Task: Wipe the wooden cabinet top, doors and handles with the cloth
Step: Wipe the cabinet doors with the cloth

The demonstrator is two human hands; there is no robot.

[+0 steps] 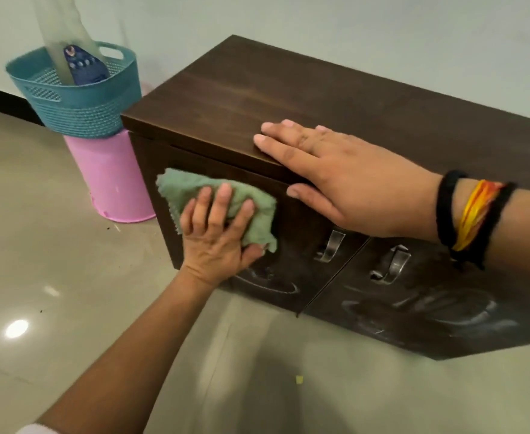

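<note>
A low dark wooden cabinet (335, 89) stands on the floor against the wall. My left hand (216, 233) presses a crumpled green cloth (194, 187) flat against the upper part of the left door (291, 255). My right hand (335, 173) lies palm down on the front edge of the cabinet top, fingers spread, thumb hanging over the door. Two metal handles show, one on the left door (331, 245) and one on the right door (392, 264). White dusty smears mark the lower parts of both doors.
A teal plastic basket (79, 98) holding a blue device and a pale sleeve sits on a pink bucket (113, 180), just left of the cabinet. Glossy tiled floor (54, 277) spreads in front, with small specks of debris.
</note>
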